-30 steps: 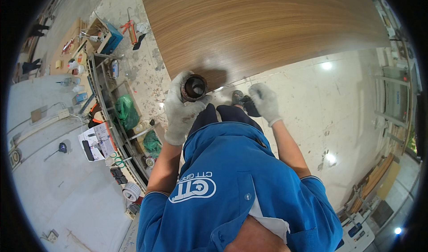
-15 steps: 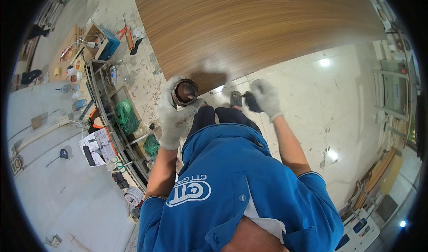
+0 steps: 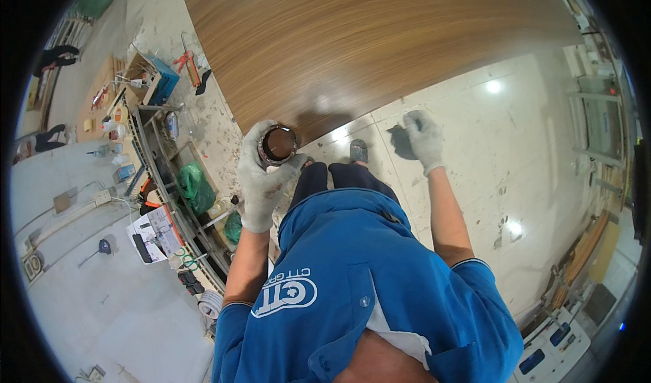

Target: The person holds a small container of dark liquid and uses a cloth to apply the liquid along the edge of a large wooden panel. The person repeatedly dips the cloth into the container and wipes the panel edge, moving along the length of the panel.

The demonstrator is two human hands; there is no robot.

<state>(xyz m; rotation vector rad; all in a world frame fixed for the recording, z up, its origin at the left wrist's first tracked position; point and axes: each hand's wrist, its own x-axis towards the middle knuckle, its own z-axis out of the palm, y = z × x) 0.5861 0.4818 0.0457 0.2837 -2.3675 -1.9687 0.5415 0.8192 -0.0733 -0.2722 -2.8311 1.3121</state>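
Observation:
My left hand (image 3: 258, 196), in a pale work glove, is wrapped round a small round can (image 3: 278, 144). Its mouth faces up and shows brown inside; the rim looks stained. Out to the right is my gloved right hand (image 3: 426, 142), held above the floor with its fingers curled. A dark, flat-looking piece (image 3: 403, 143) shows at the fingers' left side; its kind I cannot make out. A large wood-grain panel (image 3: 380, 44) lies in front of me, its near corner just beyond the can.
On my left runs a workbench (image 3: 152, 169) with a green plastic bag (image 3: 195, 188), papers (image 3: 152, 234) and tools. Beyond it an orange caulking gun (image 3: 188, 64) lies on the floor near a blue box (image 3: 163, 79). Timber strips (image 3: 576, 257) lie at the right.
My right hand has moved up and to the right, away from my feet. My left hand with the can has shifted slightly left, and the can's mouth shows a little more squarely.

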